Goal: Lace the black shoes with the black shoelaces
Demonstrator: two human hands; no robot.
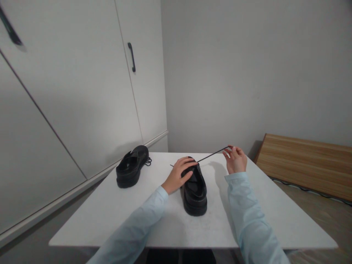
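A black shoe [195,200] stands in the middle of the white table, its heel toward me. Across its upper lies my left hand [180,173], fingers stretched out over the lacing area and hiding part of it. My right hand [235,158] is raised to the right of the shoe, thumb and fingertips pinched on the end of a black shoelace [213,154]. The lace runs taut from the shoe's front up to those fingers. Another short bit of lace pokes out left of my left hand.
A second black shoe [133,167] with its lace tied sits at the table's left edge. White cabinet doors [110,91] rise on the left, a grey wall behind. A wooden panel [305,161] leans at the right beyond the white table [264,212].
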